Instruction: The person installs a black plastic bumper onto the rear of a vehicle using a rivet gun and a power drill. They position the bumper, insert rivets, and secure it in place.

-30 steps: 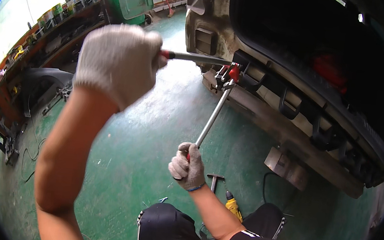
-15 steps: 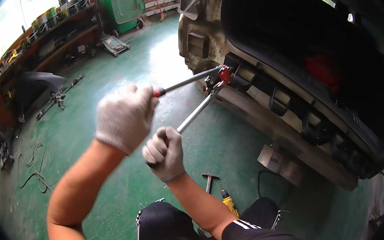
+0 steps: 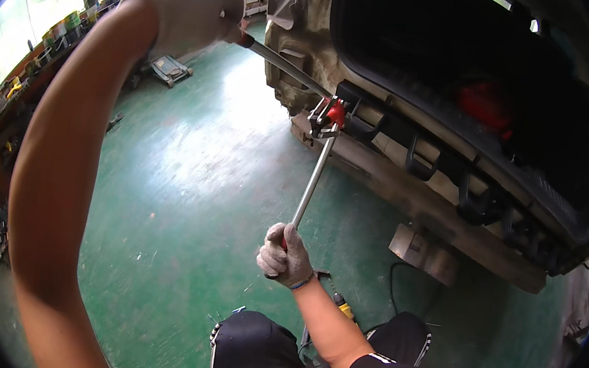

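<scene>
Now listed, item one: two-handled lever tool (image 3: 334,112), red-headed, at the far left end of the black bumper bracket (image 3: 421,158) across the vehicle (image 3: 317,48); handles spread wide. Item two: left hand (image 3: 190,14), in a pale knitted glove, wrapped round the grip of the left handle (image 3: 286,64), raised high at far left. Item three: right hand (image 3: 287,257), gloved alike, fisted round the grip of the right handle (image 3: 314,175), lower and nearer the body. Change on record: half a second ago the hands sat close together; since then the left has swung up and away, the right drawn back to the near side, much the spread of a second ago, suggesting repeated strokes with the levers at their slack end. Hidden: left fingers, behind the glove's back; tool-to-bracket contact, too small to confirm. Part-covered: yellow drill (image 3: 345,310) and hammer (image 3: 323,274), by the right forearm (image 3: 329,325) and wrist. Hard to make out: red object (image 3: 488,108) inside the dark boot, kind unreadable
</scene>
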`<state>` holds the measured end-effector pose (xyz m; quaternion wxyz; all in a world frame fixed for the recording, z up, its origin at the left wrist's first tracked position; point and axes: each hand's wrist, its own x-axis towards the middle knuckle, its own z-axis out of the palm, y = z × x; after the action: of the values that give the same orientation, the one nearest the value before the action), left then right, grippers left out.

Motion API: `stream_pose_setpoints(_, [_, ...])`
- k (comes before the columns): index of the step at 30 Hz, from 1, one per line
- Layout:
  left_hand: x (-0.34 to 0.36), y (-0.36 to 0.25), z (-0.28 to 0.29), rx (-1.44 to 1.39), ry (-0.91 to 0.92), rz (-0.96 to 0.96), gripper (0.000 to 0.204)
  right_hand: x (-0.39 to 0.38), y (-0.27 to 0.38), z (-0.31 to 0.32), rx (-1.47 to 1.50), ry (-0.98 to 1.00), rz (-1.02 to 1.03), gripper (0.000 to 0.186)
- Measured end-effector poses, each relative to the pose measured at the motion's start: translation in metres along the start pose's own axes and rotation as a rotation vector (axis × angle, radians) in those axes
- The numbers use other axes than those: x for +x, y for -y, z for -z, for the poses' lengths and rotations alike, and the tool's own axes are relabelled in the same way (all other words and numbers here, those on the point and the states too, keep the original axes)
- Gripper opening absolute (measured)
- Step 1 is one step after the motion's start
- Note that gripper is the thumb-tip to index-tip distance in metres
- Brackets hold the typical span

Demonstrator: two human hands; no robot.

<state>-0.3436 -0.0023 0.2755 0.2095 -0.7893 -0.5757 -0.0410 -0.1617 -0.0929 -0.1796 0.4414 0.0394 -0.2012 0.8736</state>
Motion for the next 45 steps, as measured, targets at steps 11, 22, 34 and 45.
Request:
stream_pose_setpoints(11, [-0.073,-0.036,-0.023,0.221,-0.3,0.074,0.017,0.018,-0.023,-0.046,0.121,-0.076,0.053,0.04])
stream_pose_setpoints(22, [-0.197,-0.08,-0.136,-0.443,-0.42,0.344,0.016,0.062,-0.023,-0.188,0.377,-0.061,-0.021,0.046])
stream_pose_setpoints(34, [-0.365,-0.098,-0.324,-1.233,-0.065,0.842,0.042,-0.005,-0.035,-0.071,-0.634,-0.355,-0.471,0.023])
stream_pose_setpoints(45, [-0.331,-0.091,-0.404,-0.98,-0.143,0.306,0.008,-0.15,0.124,0.055,-1.676,-0.408,-0.609,0.024])
